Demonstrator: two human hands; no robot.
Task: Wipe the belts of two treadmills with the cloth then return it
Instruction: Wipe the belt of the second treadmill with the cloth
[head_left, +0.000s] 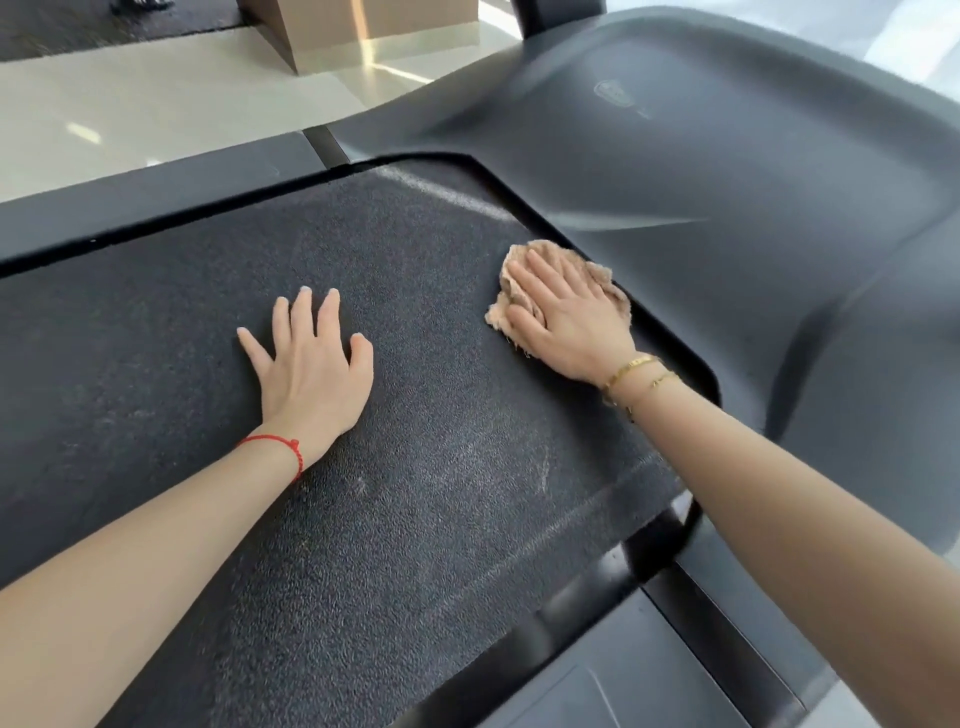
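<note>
The crumpled tan terry cloth (558, 283) lies on the black, pebbled rubber treadmill belt (395, 467) at its far right corner, tight against the dark grey plastic motor cover (727, 171), where dust seems to gather. The right hand (569, 314) presses it flat, fingers straight and together, probably to spread pressure rather than grip. The left hand (311, 358) rests open and empty mid-belt, fingers spread, likely bracing the person's lean and keeping the belt from sliding. Pale streaks suggest wiping is unfinished. A small embossed emblem (615, 94) on the cover is too faint to read
</note>
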